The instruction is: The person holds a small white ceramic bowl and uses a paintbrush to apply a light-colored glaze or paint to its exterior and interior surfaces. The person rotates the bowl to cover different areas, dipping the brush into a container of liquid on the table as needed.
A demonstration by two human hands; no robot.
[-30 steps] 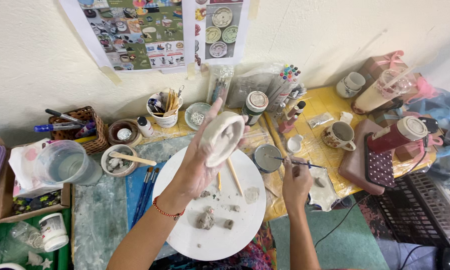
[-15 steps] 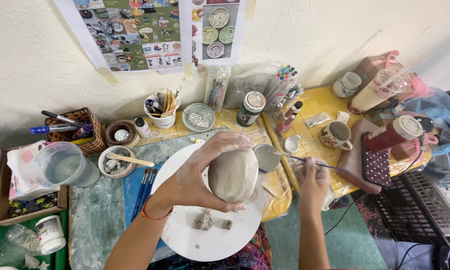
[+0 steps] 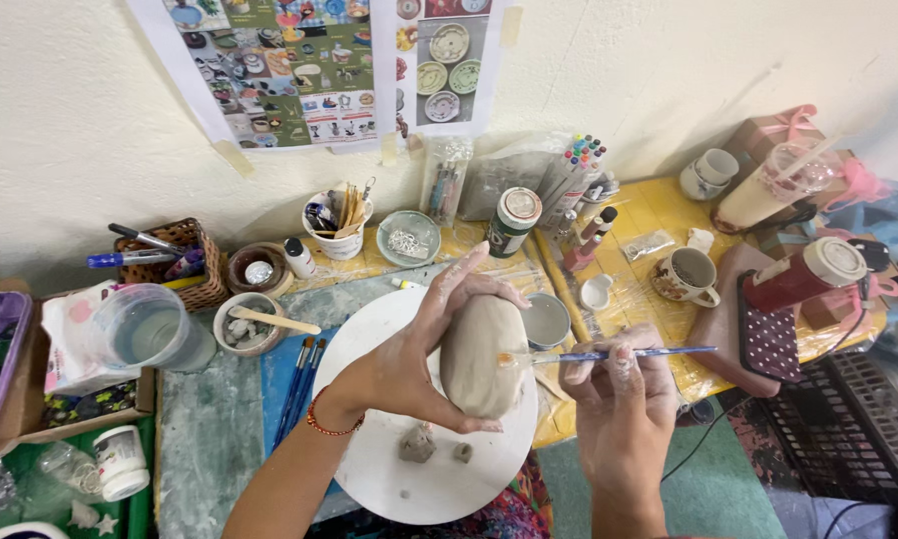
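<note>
Holding the clay piece above the white round board, my left hand fingers clamp it; right hand fingers pinch the paintbrush. Risk: wet clay may slip or dent under pressure.

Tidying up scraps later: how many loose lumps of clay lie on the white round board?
2: a bigger lump and a smaller lump beside it, both near the front of the board, below the left hand. Others may be hidden under that hand.

clay piece: grey oval, held edge-up | brush: blue, thin, tip seemingly touching clay
</note>
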